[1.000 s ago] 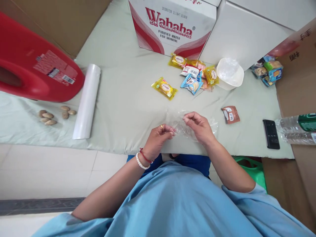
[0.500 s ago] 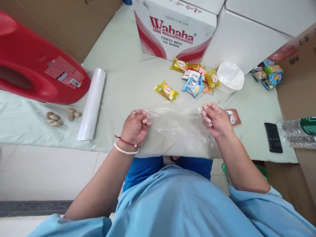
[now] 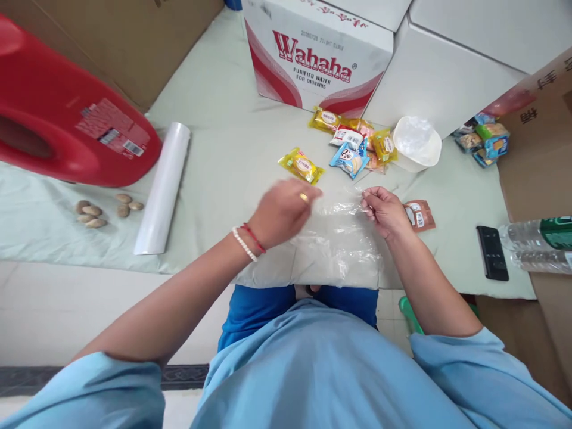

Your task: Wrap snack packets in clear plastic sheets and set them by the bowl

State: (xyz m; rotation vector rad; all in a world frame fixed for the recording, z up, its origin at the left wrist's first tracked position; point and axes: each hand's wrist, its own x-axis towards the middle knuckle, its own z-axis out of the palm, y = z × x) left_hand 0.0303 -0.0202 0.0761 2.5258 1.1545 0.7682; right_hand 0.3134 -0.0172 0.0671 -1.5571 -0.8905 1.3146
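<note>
A clear plastic bag point(image 3: 339, 247) lies spread on the near edge of the pale green table point(image 3: 223, 179). My right hand point(image 3: 383, 210) pinches the bag's far right corner, fingers closed on it. My left hand point(image 3: 286, 208) hovers over the bag's far left part, just short of a yellow snack packet point(image 3: 301, 165). It is smeared by motion and its fingers are mostly hidden behind its back, so I cannot tell whether it holds the film. A brown sachet point(image 3: 419, 214) lies right beside my right hand.
Several snack packets point(image 3: 355, 143) are heaped by a white bowl point(image 3: 416, 143) and a Wahaha carton point(image 3: 322, 53). A white film roll point(image 3: 163, 186), nuts point(image 3: 96, 211) and a red jug point(image 3: 67, 119) are left. A phone point(image 3: 491, 251), water bottles point(image 3: 543, 241) and more packets point(image 3: 485, 138) are right.
My hands pulled the crumpled bag apart and spread it flat. Since then my left hand has left its corner and moved right and forward over the bag, towards the yellow packet.
</note>
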